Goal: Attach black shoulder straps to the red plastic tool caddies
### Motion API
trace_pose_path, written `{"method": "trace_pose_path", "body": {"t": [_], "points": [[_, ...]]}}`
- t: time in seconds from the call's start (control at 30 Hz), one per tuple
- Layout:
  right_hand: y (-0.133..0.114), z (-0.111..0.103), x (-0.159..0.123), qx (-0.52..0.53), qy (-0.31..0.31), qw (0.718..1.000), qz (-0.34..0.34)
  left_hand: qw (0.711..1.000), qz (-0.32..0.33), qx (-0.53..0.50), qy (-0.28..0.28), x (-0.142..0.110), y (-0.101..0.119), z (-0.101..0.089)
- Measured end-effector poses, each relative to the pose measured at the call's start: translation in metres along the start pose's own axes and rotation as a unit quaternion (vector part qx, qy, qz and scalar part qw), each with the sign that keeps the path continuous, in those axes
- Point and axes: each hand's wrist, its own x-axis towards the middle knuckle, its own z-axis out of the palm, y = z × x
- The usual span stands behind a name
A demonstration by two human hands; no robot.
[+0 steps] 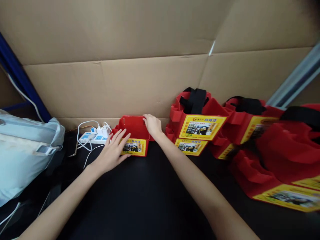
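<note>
Cardboard backs a red box, its label partly behind the splayed left hand, the right hand touching, grip unclear.

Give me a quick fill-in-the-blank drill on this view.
The hand nearer the power strip is the ____ one.
The label on the red box at the hands has a ____ border.
The straps on the stacked boxes are ____.
The wall behind the boxes is lined with ____.

Missing words: left; yellow; black; cardboard.
</note>
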Motion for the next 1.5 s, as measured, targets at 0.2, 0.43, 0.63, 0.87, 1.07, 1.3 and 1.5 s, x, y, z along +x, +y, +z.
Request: {"method": "trace_pose_path", "body": {"t": [0.2,0.43,0.63,0.87,1.07,1.3,1.5], "points": [[0.009,-0.053,-0.035,-0.003,0.100,0.992,-0.081,0.999,-0.031,-0.013,0.018,0.033,-0.008,0.046],[0.138,-0.146,-0.083,-0.093,0.100,0.986,-0.094,0.999,-0.025,-0.025,0.036,0.034,-0.011,0.054],[0.171,-0.156,-0.078,-0.055,-0.009,0.992,-0.113,0.999,-0.010,-0.043,0.032,0.033,-0.008,0.049],[0.085,-0.207,-0.122,-0.008,0.056,0.989,-0.135,0.995,-0.016,-0.078,0.055,0.030,-0.011,0.034],[0.015,-0.161,-0.179,0.068,-0.116,0.966,-0.222,0.892,-0.157,-0.301,0.298,0.016,-0.002,-0.039],[-0.005,-0.100,-0.185,0.093,-0.228,0.941,-0.233,0.957,0.070,-0.279,0.027,-0.006,0.058,-0.091],[-0.005,-0.101,-0.156,0.143,-0.185,0.967,-0.096,0.973,0.084,-0.133,-0.169,0.010,0.068,-0.062]]}}
